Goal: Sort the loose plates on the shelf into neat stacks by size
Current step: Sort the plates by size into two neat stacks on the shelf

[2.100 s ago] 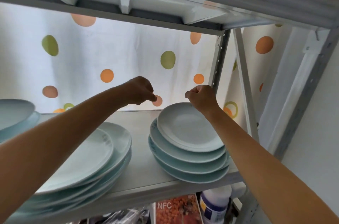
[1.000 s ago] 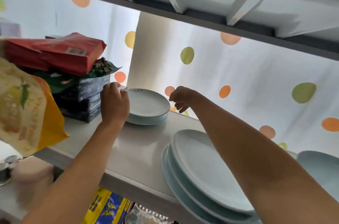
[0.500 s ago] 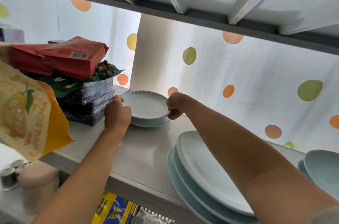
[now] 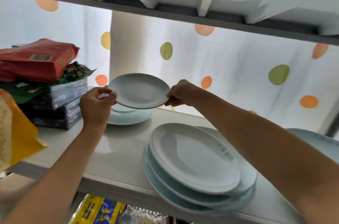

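Observation:
A small pale blue plate (image 4: pixel 140 91) hangs tilted in the air above the shelf (image 4: pixel 117 148). My left hand (image 4: pixel 96 103) pinches its left rim and my right hand (image 4: pixel 180 93) pinches its right rim. Directly under it, a second small plate (image 4: pixel 130 117) lies on the shelf at the back. A stack of large pale blue plates (image 4: pixel 194 161) sits at the shelf's front, overhanging the edge. The rim of another plate stack (image 4: pixel 315 141) shows at the far right, partly hidden by my right arm.
Dark flat boxes (image 4: pixel 60 106) topped by red and green packets (image 4: pixel 36 60) stand left of the small plates. A yellow bag (image 4: pixel 16 135) hangs at the far left. The upper shelf (image 4: pixel 183 9) is close overhead. A dotted curtain (image 4: pixel 238 77) closes the back.
Both hands have taken the top small plate by its rim and lifted it off the one beneath, which stays on the shelf.

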`<state>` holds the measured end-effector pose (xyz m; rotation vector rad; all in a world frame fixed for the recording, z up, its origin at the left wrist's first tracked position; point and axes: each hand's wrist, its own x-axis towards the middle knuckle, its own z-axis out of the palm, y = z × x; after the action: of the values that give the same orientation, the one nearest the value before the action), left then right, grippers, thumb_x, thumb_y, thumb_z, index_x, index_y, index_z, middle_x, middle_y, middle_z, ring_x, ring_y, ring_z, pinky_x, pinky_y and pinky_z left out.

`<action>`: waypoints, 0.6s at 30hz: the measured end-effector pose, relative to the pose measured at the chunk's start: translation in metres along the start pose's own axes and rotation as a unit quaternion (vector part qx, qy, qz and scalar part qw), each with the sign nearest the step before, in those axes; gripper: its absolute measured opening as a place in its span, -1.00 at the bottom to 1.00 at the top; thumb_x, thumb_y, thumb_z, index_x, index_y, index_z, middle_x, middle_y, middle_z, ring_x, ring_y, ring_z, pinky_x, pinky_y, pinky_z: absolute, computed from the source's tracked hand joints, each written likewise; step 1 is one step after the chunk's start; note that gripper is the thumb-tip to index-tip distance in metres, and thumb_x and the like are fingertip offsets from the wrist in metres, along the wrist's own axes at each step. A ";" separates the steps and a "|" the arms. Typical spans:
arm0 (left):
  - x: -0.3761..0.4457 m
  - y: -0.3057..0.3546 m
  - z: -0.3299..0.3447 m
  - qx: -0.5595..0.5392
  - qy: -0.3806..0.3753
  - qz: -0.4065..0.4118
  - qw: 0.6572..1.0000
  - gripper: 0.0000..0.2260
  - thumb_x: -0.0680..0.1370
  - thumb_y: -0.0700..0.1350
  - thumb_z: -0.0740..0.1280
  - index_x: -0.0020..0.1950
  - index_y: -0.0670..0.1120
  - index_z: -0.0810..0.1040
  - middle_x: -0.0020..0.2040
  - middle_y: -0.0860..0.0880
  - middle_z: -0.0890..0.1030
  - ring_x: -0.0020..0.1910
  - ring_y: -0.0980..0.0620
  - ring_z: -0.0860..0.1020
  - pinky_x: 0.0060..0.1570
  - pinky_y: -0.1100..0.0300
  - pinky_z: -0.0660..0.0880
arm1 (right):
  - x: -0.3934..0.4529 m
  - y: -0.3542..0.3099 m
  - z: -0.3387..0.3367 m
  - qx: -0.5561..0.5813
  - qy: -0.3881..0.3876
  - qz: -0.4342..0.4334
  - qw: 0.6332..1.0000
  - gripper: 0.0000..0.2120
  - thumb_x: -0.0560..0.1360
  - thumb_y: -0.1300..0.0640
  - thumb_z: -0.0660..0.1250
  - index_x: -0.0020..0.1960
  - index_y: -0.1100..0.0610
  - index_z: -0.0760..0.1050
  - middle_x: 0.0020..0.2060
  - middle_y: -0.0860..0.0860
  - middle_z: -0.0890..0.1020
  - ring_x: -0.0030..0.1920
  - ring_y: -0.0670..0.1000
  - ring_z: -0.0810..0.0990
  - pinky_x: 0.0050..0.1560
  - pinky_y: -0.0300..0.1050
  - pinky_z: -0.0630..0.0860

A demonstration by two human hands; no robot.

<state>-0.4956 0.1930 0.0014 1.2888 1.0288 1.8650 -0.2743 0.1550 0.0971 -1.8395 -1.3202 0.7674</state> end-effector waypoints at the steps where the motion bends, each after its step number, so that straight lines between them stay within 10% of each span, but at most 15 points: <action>1: -0.003 0.009 0.006 -0.030 -0.012 -0.007 0.999 -0.94 0.36 -0.10 0.48 -0.24 0.02 0.62 -0.33 0.16 0.67 -0.30 -0.04 0.67 -0.26 0.25 0.60 | -0.006 0.003 -0.011 0.012 0.006 -0.002 1.000 -0.92 0.53 0.43 0.24 -0.14 0.37 0.46 -0.54 0.17 0.60 -0.54 0.02 0.60 -0.50 -0.22 0.54; 12: -0.033 0.106 0.053 -0.060 -0.220 -0.192 0.955 -0.56 0.41 -0.38 0.44 0.22 -0.12 0.43 -0.15 -0.24 0.63 -0.42 -0.08 0.67 -0.39 0.18 0.61 | -0.073 0.053 -0.107 0.053 0.047 0.012 0.997 -0.98 0.52 0.40 0.29 -0.09 0.34 0.47 -0.56 0.11 0.60 -0.55 -0.02 0.60 -0.55 -0.26 0.47; 18: -0.054 0.122 0.066 0.108 -0.338 -0.195 0.914 -0.86 0.52 -0.25 0.38 0.04 -0.29 0.57 -0.35 -0.20 0.58 -0.56 0.04 0.60 -0.56 0.31 0.50 | -0.102 0.086 -0.138 0.029 0.032 0.012 0.999 -0.87 0.50 0.38 0.34 -0.01 0.46 0.54 -0.46 0.19 0.62 -0.49 0.04 0.58 -0.54 -0.24 0.45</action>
<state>-0.4252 0.1037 0.0978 1.5569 1.0148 0.9115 -0.1483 0.0102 0.1069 -1.8231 -1.2249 0.7459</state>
